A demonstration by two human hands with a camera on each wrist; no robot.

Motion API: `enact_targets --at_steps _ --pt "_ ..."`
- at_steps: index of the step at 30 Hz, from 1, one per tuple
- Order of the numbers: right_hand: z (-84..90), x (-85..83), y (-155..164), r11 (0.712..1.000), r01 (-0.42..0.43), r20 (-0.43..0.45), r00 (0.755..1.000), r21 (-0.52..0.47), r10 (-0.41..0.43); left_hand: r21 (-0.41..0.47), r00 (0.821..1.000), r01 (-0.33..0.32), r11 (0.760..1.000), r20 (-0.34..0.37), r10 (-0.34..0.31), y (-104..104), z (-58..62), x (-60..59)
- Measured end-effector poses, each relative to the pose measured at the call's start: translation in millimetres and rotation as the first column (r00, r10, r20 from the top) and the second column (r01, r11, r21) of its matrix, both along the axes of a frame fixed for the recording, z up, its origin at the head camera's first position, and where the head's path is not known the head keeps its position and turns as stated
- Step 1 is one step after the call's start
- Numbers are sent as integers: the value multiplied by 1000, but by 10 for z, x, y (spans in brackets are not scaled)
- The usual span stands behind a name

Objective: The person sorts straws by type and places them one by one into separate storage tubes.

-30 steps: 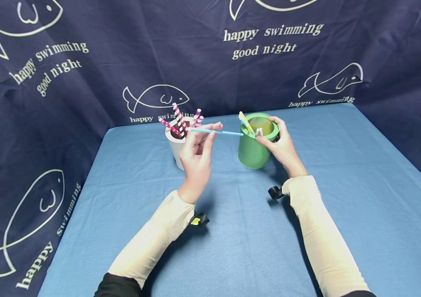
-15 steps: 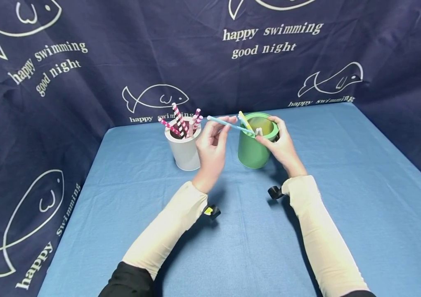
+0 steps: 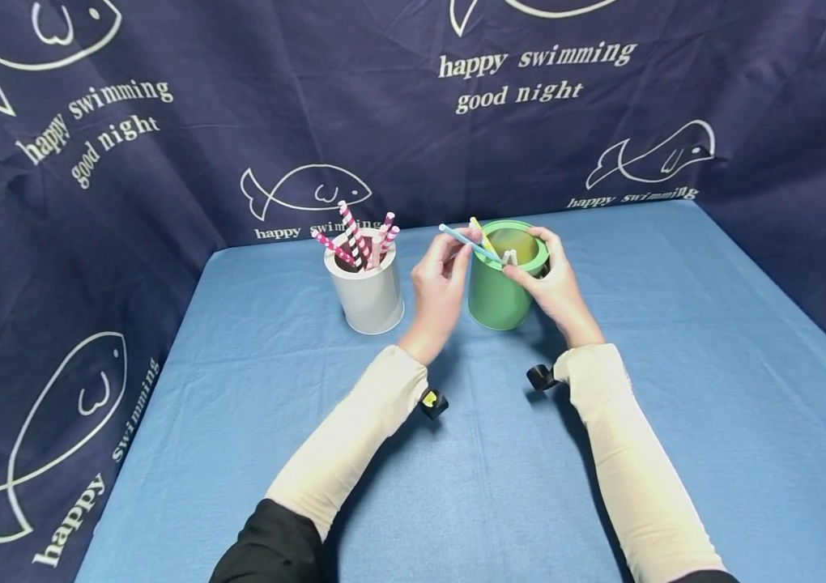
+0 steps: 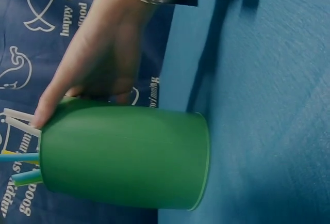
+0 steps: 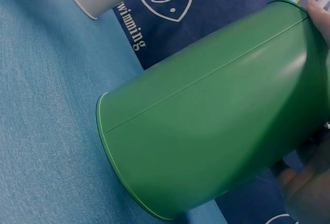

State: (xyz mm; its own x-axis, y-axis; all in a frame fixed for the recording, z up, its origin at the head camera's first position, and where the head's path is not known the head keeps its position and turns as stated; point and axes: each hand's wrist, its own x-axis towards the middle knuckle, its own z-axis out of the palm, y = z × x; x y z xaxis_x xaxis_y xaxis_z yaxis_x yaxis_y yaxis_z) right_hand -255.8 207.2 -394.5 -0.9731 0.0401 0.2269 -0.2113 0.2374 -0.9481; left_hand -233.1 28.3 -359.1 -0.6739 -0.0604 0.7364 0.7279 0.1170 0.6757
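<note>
My left hand (image 3: 438,291) pinches a light blue paper straw (image 3: 454,235) between thumb and fingers. The straw slants down to the right, its lower end at the mouth of the green can (image 3: 498,295). My right hand (image 3: 553,279) grips the can's rim from the right, thumb at the front. In the left wrist view, that right hand (image 4: 98,48) holds the green can (image 4: 124,154) at its top. A yellow straw (image 3: 484,236) and white straws (image 3: 510,257) stick out of the can. In the right wrist view, the green can (image 5: 206,110) hides part of the right hand (image 5: 309,188).
A white can (image 3: 369,304) stands left of the green one, holding several pink, red and black patterned straws (image 3: 355,235). Both cans stand on a blue cloth-covered table (image 3: 471,470). A dark blue curtain (image 3: 413,121) hangs behind.
My left hand has moved right, from in front of the white can to beside the green can. The blue straw has tilted, its right end lowering to the can's mouth. The right hand stays put.
</note>
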Motion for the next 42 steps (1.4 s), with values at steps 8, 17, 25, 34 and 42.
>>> enact_targets --at_steps 8,17,25,34,42 --pt "-21 -15 11 1000 -4 -15 1000 -13 4 -40 1000 -7 999 -3 7 82 -46 -53" --pt "-15 -11 4 1000 2 -24 1000 -13 -3 -30 999 49 998 19 -48 95 -42 -24" --pt "12 -9 -28 1000 -9 -9 1000 2 9 15 997 73 997 -13 -73 42 -24 30" --pt "-13 -31 -26 1000 -17 -12 1000 5 17 78 991 131 988 -30 -129 -151 33 285" --pt "21 9 38 1000 -26 -6 1000 -1 26 40 992 117 992 33 -118 -360 -51 473"
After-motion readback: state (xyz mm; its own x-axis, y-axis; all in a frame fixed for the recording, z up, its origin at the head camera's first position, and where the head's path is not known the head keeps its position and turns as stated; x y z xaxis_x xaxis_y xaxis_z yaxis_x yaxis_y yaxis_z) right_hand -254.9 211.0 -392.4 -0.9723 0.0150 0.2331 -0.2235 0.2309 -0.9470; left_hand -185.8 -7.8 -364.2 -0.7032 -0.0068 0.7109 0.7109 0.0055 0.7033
